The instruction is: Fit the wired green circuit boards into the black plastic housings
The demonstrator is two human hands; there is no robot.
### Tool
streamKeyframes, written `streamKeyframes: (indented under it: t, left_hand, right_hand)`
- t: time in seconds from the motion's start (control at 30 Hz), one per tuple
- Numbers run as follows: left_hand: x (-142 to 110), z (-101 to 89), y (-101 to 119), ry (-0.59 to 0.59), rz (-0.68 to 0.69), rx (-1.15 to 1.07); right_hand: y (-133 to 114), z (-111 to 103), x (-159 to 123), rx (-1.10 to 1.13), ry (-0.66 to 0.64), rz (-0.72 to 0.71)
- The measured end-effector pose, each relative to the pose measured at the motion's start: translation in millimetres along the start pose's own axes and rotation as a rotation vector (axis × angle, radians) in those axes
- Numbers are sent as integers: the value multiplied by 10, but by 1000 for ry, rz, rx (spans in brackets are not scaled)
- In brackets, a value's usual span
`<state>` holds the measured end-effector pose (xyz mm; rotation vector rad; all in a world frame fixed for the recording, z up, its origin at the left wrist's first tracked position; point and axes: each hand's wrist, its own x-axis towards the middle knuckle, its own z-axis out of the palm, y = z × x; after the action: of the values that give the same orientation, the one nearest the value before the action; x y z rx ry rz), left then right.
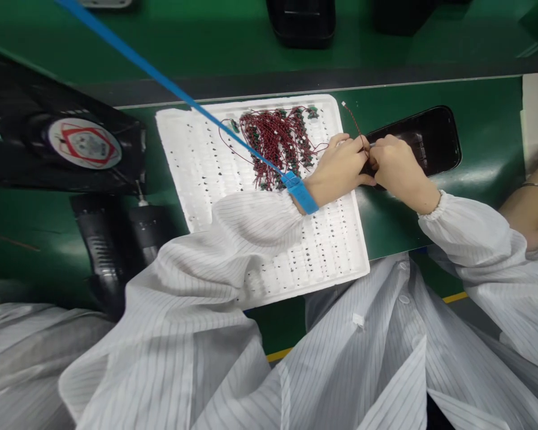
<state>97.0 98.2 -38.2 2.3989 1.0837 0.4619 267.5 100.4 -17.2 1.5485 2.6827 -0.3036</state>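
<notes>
My left hand and my right hand meet over the right edge of the white foam tray, fingers closed together. From between them a twisted red-and-black wire sticks up, with a small white plug at its far end. The wire's other end is hidden by my fingers. Left of my hands, a heap of similar twisted wires with small green boards lies on the tray. A blue wrist strap circles my left wrist. Beneath and beside my right hand lies a black phone.
The strap's blue cord runs up to the left across the tray. A black device with a round red-and-white label stands at the left. Black containers sit on the back ledge. Another person's arm rests at the far right.
</notes>
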Motion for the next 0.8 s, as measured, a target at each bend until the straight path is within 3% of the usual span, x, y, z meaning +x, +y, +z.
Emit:
streamKeyframes:
  t: [0.37,0.8]
  left_hand:
    - [30,22,-57,-26,-15,-30]
    - [16,2,-29,-18,-9,-5]
  right_hand:
    - [81,-287,23,171,-61,33]
    - [115,-245,-25,18,-92,-62]
